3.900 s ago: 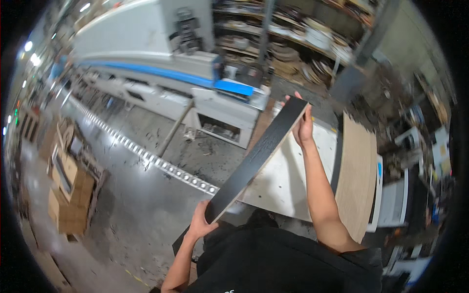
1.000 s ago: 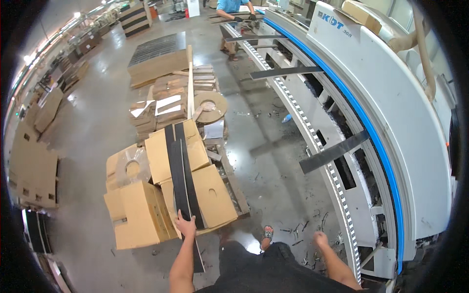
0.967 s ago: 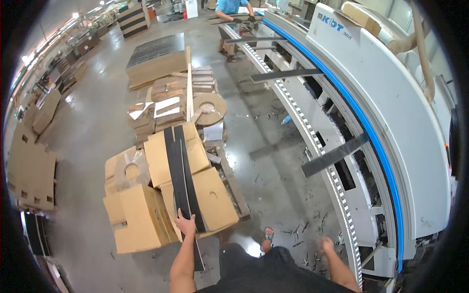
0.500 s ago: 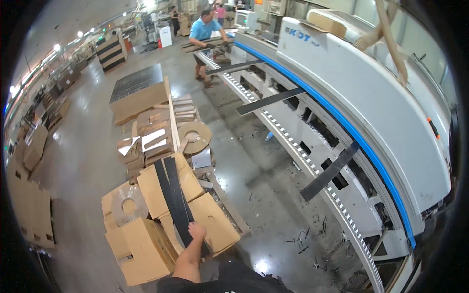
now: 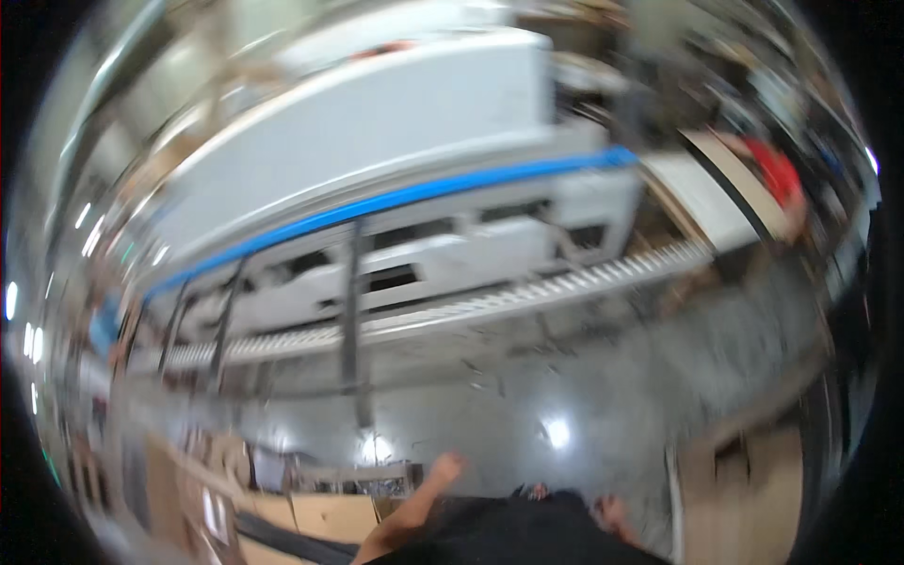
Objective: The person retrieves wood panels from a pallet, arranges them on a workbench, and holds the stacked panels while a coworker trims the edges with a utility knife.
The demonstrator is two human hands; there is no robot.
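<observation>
Head view. My left hand (image 5: 450, 466) is at the lower centre of the frame, just above the dark shirt (image 5: 527, 532), with no part visible in it. Motion blur hides the fingers, so I cannot tell how far they are curled. My right hand (image 5: 612, 513) is at the lower right of centre, equally blurred; I cannot confirm its opening or whether it has hold of anything.

Black strips (image 5: 297, 539) lie on the cardboard boxes (image 5: 336, 516) at the lower left; I judge the boxes serve as a raised rest within left-hand reach. Three dark strips (image 5: 350, 330) stand out from the white machine (image 5: 405, 118) below its blue edge (image 5: 395, 200), at left and left of centre. They cross the roller rail (image 5: 527, 290), which presumably carries their outer ends. A red sleeve (image 5: 778, 174) shows beside a pale board (image 5: 750, 193) at the upper right.

Compare with the frame half a second earlier: the machine filled the right side and now spans the upper half. A hand then lay on the black strips; neither hand touches them now. My right hand and the red sleeve have come into view.
</observation>
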